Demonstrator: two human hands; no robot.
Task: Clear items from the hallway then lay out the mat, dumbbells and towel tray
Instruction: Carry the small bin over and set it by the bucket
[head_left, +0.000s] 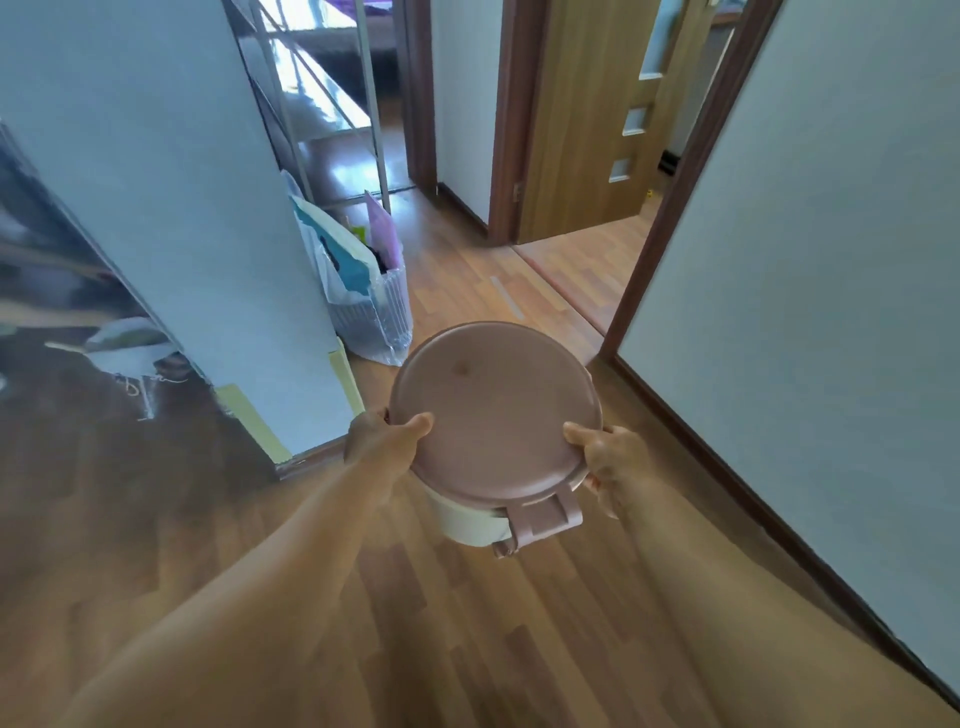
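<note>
We held the small lidded bin (493, 410) at the centre of the frame, above the wooden floor (467, 639). Our left hand (382, 441) gripped its left rim, thumb on the pink lid; our right hand (610, 460) clamped the right rim likewise. A stuffed plastic bag (358, 306) stood against the wall, up-left of the bin.
</note>
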